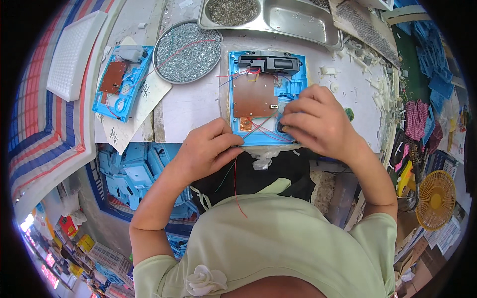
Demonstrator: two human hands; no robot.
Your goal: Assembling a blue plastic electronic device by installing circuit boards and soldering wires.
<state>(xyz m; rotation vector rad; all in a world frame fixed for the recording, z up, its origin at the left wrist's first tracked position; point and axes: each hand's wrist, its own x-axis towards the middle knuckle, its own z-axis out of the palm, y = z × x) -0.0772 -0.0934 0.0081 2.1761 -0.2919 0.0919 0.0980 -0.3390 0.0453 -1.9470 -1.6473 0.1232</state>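
Note:
A blue plastic housing (232,107) lies face down on the bench in front of me, its inside showing. It holds a brown circuit board (253,97), a black module (280,63) along the far edge and thin coloured wires. My left hand (213,148) is closed in a pinch at the near left corner; wires (235,184) run from its fingertips and hang past the bench edge. At the near right of the housing, the fingers of my right hand (320,121) close on a small dark round part (281,127), partly hidden by them.
Left of the housing stands a round tray (218,62) of small screws. A second opened blue housing (134,94) lies on paper farther left. Steel trays (298,24) line the back. White plastic bits (328,71) scatter at right. Blue casings (136,174) fill a bin below left.

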